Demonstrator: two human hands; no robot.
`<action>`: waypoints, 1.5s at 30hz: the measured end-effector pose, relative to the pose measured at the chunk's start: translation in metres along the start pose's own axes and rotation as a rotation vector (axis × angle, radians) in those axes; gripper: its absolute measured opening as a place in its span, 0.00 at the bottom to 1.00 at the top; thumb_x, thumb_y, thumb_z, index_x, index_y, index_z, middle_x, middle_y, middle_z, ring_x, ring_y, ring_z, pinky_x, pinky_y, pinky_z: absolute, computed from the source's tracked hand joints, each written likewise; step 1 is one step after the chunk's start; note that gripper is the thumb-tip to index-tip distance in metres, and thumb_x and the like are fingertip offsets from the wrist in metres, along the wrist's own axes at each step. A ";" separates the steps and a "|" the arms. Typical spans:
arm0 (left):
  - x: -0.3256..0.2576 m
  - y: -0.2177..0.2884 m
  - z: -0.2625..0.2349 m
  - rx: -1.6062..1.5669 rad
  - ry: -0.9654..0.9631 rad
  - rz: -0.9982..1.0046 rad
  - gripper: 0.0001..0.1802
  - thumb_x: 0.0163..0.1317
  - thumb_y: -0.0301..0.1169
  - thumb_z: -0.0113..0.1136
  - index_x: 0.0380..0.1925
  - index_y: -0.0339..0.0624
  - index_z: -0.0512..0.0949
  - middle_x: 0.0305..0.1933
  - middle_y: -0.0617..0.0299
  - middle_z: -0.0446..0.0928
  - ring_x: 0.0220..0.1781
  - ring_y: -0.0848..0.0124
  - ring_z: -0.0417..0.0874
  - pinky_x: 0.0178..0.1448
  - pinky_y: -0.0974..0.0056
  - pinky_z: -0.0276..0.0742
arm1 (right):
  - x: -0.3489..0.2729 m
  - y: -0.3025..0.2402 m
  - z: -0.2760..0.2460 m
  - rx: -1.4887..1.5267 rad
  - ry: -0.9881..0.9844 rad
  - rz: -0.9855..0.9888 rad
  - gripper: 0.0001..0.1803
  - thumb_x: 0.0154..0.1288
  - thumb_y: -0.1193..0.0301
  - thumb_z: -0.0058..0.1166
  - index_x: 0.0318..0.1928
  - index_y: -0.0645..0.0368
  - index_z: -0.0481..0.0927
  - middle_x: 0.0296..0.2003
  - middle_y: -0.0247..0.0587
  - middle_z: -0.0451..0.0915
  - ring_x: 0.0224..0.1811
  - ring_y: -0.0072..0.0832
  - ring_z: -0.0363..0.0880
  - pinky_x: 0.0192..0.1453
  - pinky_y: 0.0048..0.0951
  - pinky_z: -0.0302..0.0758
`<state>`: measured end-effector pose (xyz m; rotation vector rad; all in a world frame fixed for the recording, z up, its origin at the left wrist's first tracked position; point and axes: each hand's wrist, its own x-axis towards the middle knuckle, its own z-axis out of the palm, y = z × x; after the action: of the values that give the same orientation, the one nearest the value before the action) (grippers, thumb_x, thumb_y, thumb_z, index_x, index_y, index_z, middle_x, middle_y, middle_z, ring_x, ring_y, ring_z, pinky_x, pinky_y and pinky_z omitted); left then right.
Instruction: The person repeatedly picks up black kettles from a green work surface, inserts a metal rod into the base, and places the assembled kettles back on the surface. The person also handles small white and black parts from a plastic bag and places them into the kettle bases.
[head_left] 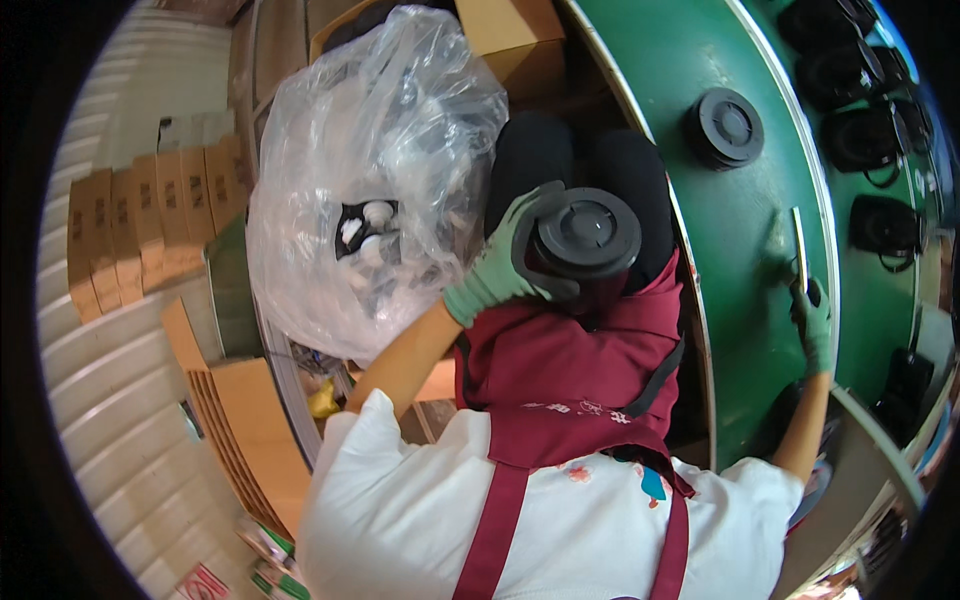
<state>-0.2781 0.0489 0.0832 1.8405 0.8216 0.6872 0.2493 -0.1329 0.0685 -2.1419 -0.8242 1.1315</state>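
Observation:
My left hand (505,258), in a grey-green glove, is closed round the side of a round black plastic part (590,230) with a ribbed, disc-shaped face, held over my lap. On the green worktop (725,250) to my right, my right hand (814,320), gloved too, grips a thin, light-coloured strip-shaped tool (799,240) that points away from me. What kind of tool it is I cannot make out. A similar round black part (728,128) lies farther off on the worktop, out of reach of both hands' fingers.
A big clear plastic bag (400,110) with white pieces inside stands left of my lap. Cardboard boxes (155,215) are lined up at the far left, with folded cardboard (255,430) nearer. Several black appliances (865,138) stand along the right, past the worktop's pale rail (822,215).

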 end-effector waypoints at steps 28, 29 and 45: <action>0.074 0.103 0.013 0.881 -0.021 -0.168 0.18 0.64 0.46 0.64 0.45 0.46 0.79 0.36 0.57 0.77 0.35 0.59 0.86 0.36 0.56 0.78 | 0.052 -0.225 0.199 -0.057 -0.612 -0.452 0.28 0.74 0.55 0.59 0.60 0.68 0.81 0.42 0.35 0.85 0.42 0.18 0.79 0.49 0.26 0.79; 0.071 0.093 0.009 0.812 0.019 -0.140 0.19 0.63 0.45 0.65 0.48 0.47 0.80 0.36 0.56 0.77 0.34 0.59 0.86 0.36 0.57 0.79 | 0.053 -0.209 0.204 0.054 -0.531 -0.496 0.25 0.74 0.58 0.59 0.59 0.67 0.82 0.40 0.34 0.86 0.40 0.18 0.79 0.46 0.25 0.79; 0.069 0.120 0.011 0.826 -0.143 -0.143 0.27 0.64 0.32 0.62 0.64 0.43 0.77 0.54 0.48 0.83 0.50 0.46 0.84 0.53 0.48 0.80 | 0.076 -0.210 0.240 1.384 -0.879 -0.128 0.26 0.83 0.54 0.43 0.58 0.67 0.79 0.36 0.41 0.84 0.38 0.30 0.83 0.45 0.34 0.80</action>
<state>-0.1990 0.0602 0.1969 2.4819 1.2396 0.1013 0.0257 0.1064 0.0678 -0.4304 -0.2492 1.8037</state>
